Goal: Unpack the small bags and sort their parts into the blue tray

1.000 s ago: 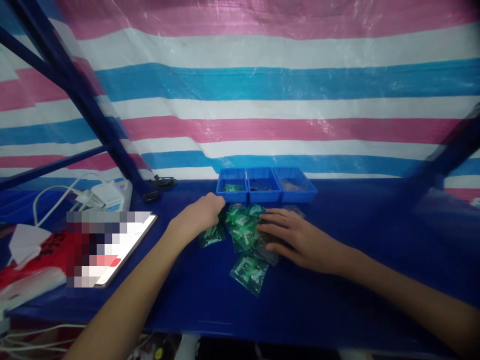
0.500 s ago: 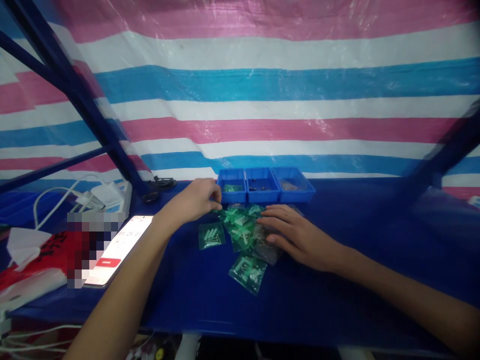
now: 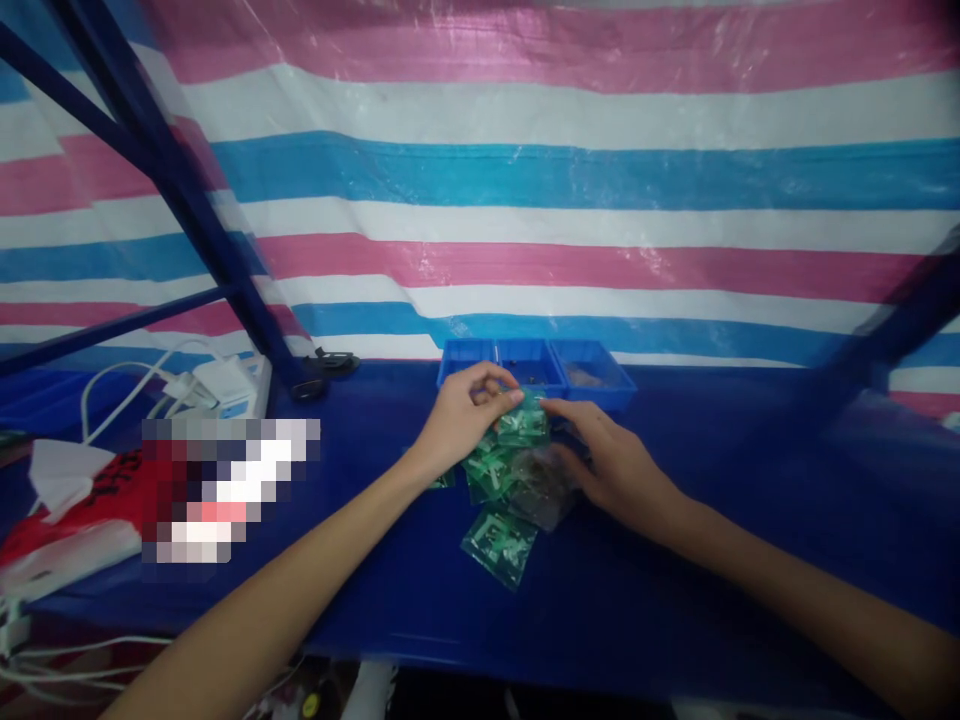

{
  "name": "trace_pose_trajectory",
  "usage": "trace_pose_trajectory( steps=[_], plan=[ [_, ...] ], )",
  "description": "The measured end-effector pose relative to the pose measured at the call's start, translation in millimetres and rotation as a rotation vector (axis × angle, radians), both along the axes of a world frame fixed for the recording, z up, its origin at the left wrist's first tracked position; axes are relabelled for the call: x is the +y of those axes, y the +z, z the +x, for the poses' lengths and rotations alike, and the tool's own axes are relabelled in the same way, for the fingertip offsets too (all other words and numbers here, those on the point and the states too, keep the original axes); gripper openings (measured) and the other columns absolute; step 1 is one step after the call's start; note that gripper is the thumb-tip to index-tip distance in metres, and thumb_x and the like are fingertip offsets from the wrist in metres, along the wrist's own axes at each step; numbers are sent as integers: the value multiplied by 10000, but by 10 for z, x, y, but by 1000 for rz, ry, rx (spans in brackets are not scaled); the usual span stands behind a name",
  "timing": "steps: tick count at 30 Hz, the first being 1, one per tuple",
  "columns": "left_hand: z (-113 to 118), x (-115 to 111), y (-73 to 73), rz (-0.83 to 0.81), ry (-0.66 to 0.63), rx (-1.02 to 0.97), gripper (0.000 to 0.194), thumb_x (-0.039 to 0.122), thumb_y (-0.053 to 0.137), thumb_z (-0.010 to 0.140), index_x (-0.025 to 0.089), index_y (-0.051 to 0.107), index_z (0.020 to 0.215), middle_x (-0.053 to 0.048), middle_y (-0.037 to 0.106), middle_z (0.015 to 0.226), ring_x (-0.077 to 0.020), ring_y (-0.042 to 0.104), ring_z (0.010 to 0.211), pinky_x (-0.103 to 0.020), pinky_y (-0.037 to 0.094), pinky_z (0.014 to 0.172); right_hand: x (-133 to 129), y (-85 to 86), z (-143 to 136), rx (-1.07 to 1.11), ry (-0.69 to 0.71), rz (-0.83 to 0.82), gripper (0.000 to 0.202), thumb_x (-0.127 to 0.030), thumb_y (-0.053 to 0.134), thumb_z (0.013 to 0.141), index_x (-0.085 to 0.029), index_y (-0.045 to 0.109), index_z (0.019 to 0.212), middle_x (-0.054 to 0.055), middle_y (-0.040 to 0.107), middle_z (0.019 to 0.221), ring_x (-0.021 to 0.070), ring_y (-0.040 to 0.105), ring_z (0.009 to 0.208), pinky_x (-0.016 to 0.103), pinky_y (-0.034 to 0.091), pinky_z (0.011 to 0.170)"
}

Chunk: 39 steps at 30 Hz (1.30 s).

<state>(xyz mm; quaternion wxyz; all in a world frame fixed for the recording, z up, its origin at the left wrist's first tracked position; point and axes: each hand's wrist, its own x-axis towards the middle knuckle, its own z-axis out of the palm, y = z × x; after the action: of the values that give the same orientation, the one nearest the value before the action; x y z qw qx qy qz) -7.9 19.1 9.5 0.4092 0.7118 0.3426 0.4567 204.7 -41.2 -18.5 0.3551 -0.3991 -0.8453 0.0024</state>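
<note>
White cables (image 3: 124,368) and a white power strip (image 3: 262,388) lie at the left of the frame, above a red bag (image 3: 124,490) with black markings. Just right of the bag, a bright flat object (image 3: 251,485) is masked by coarse pixels, so its details cannot be read. Dark blue bars (image 3: 180,215) slant down from the upper left toward the tabletop (image 3: 675,610), and a small black item (image 3: 334,360) lies near their foot, at the far edge. Near the centre, the left hand (image 3: 472,405) is closed in a pinch, thumb against fingers, on the left side of a green packet (image 3: 523,422) raised over the pile. One more packet (image 3: 442,480) shows partly below the left wrist. Green packets (image 3: 489,475) heap together under the hands, with a lone packet (image 3: 499,545) flat just below them and a greyish clear packet (image 3: 544,492) on the heap's right side. Behind, three blue trays (image 3: 534,362) stand in a row, the left one partly covered by the left hand. At the right of the heap, the right hand (image 3: 607,455) is partly open and loosely curved, its index fingertip close to the green packet's right edge; whether they touch cannot be told. Pink, white and blue striped sheeting (image 3: 525,110) fills the background.
</note>
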Motion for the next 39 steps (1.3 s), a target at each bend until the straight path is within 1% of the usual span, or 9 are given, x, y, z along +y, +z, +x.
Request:
trace_pose_trajectory(
  steps=[6,11,17,20,24,28,32,34,39],
  plan=[
    [61,-101,-17,-20,3,11,222,395,658,876,173,659,880,6,588,693,-98,578,548,-228,457,520,18,30,37,-22,-2,74,358,-212,502,951,-226,484,1308,122,619,1172,274,579,1102,441,525,906],
    [102,-177,-43,-25,-43,5,462,521,382,1001,156,622,850,-28,631,667,-128,616,566,-241,476,508,-17,118,21,39,-23,72,162,-215,445,988,-218,569,1092,100,636,1022,243,595,967,384,502,825],
    [102,-245,-131,372,43,262,257,340,491,985,194,548,1189,-27,656,874,-129,621,707,-257,503,628,27,167,61,207,-129,-37,275,-336,446,1002,-207,511,768,-1,491,683,151,474,608,298,376,568],
    [108,-265,-152,522,111,388,435,251,546,939,223,438,1358,-67,618,1061,-152,625,815,-271,520,649,47,162,76,329,-153,-163,337,-405,481,983,-203,506,715,-18,471,647,137,453,581,279,361,536],
    [111,-275,-159,650,107,494,534,211,594,897,263,415,1397,-115,488,1284,-198,614,978,-303,557,704,44,186,52,464,-83,-337,304,-433,518,958,-189,619,807,-4,564,694,140,519,588,270,429,538],
    [106,-269,-169,695,67,505,508,228,639,873,250,463,1349,-128,444,1335,-241,584,1098,-369,579,818,27,223,22,524,20,-378,280,-435,552,937,-198,695,899,61,676,995,180,636,762,307,543,645],
    [98,-261,-160,693,43,494,429,183,557,921,255,483,1337,-120,462,1349,-236,567,1152,-394,560,898,13,224,28,501,91,-316,223,-419,615,908,-240,736,962,79,583,1326,271,586,1170,439,530,936],
    [98,-259,-150,691,19,476,377,167,476,967,253,486,1334,-111,517,1303,-229,565,1160,-405,539,936,10,212,39,490,113,-308,207,-410,667,876,-260,731,1004,73,522,1412,288,555,1222,457,534,938],
    [101,-257,-149,650,61,474,236,255,409,1025,194,538,1212,-73,653,1014,-206,630,933,-387,529,828,32,160,37,571,140,-362,152,-361,671,878,-225,694,942,77,670,1073,232,648,985,401,568,836]
  ],
)
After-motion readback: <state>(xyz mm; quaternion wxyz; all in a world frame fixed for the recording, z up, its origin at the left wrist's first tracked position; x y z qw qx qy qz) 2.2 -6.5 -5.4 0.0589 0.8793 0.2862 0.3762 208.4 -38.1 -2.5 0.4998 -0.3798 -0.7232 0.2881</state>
